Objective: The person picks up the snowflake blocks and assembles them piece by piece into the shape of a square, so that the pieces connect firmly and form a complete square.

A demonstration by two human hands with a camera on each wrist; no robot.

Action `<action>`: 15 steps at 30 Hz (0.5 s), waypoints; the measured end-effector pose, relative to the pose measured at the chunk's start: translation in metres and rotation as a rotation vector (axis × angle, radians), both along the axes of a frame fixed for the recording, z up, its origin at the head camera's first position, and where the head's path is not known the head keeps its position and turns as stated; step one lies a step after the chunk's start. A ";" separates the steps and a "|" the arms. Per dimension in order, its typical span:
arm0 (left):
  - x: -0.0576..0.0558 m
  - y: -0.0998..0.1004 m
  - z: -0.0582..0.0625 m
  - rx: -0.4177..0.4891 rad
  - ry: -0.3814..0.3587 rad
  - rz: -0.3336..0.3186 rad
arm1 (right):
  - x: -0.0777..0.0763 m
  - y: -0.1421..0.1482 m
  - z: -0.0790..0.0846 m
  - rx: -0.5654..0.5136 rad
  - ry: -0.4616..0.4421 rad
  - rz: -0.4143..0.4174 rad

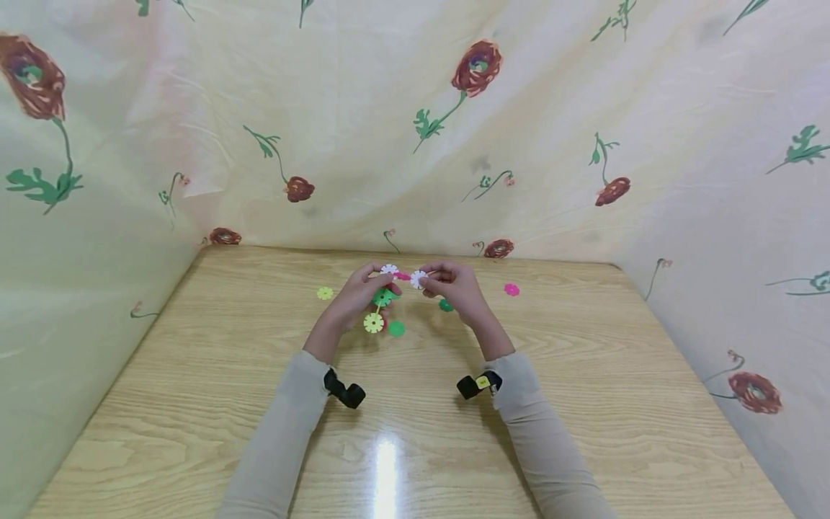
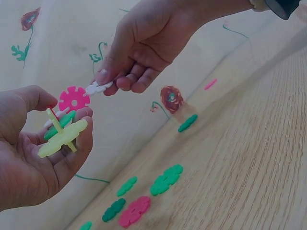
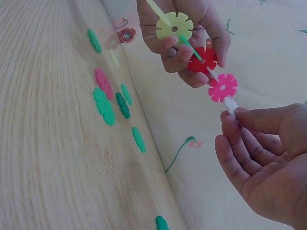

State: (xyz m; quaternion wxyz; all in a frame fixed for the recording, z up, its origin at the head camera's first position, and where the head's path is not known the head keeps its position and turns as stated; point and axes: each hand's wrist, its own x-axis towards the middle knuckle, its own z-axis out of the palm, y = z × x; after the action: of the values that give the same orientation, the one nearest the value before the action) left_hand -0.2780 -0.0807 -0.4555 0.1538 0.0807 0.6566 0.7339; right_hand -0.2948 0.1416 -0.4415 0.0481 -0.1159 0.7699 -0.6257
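- Pinching a white disc [image 1: 416, 278] between thumb and fingertips, the right hand [image 1: 459, 287] is leaving no slack, its other fingers curling loosely.
- At nine o'clock from it, the left hand [image 1: 353, 295] is gripping a chain of discs [image 1: 384, 297] by the red disc [image 3: 203, 60], a yellow disc [image 1: 373, 323] hanging towards five o'clock.
- Between them, at the left hand's two o'clock, the chain's pink disc [image 3: 223, 87] is touching the white one; I cannot tell how deeply their slots are meeting.
- If those slots are sitting crooked, pressing could be twisting the white disc out of its narrow pinch.
- Since the left hand is gripping short of the pink end, a hard push could be loosening joints there.
- Anything slipping could be landing by the dark green disc [image 1: 446, 305], lying at the right hand's seven o'clock.
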 end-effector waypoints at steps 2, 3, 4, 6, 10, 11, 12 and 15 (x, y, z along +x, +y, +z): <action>0.000 0.000 0.000 -0.001 0.001 -0.003 | -0.001 0.000 0.000 -0.002 -0.008 0.006; 0.000 0.001 0.000 -0.001 0.001 -0.005 | -0.001 0.000 0.000 -0.004 -0.009 0.010; 0.000 0.001 -0.001 0.001 0.001 -0.008 | -0.001 0.001 0.000 -0.006 -0.009 0.015; 0.000 0.001 -0.001 0.002 0.001 -0.021 | -0.001 0.001 -0.001 -0.014 -0.008 0.022; 0.000 0.002 -0.002 -0.009 -0.001 -0.041 | -0.001 0.002 -0.002 -0.018 -0.003 0.035; 0.000 0.002 -0.002 -0.016 -0.001 -0.048 | -0.001 0.001 -0.001 -0.019 -0.003 0.039; 0.000 0.002 -0.002 -0.021 -0.003 -0.056 | 0.000 0.001 -0.001 -0.019 -0.001 0.044; 0.000 0.002 -0.002 -0.034 -0.001 -0.083 | 0.002 0.000 0.000 -0.023 0.003 0.059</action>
State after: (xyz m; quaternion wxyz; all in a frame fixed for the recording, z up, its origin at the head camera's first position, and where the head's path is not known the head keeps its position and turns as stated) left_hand -0.2782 -0.0782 -0.4572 0.1855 0.1049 0.6652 0.7156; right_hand -0.2926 0.1416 -0.4416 0.0638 -0.1400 0.7590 -0.6326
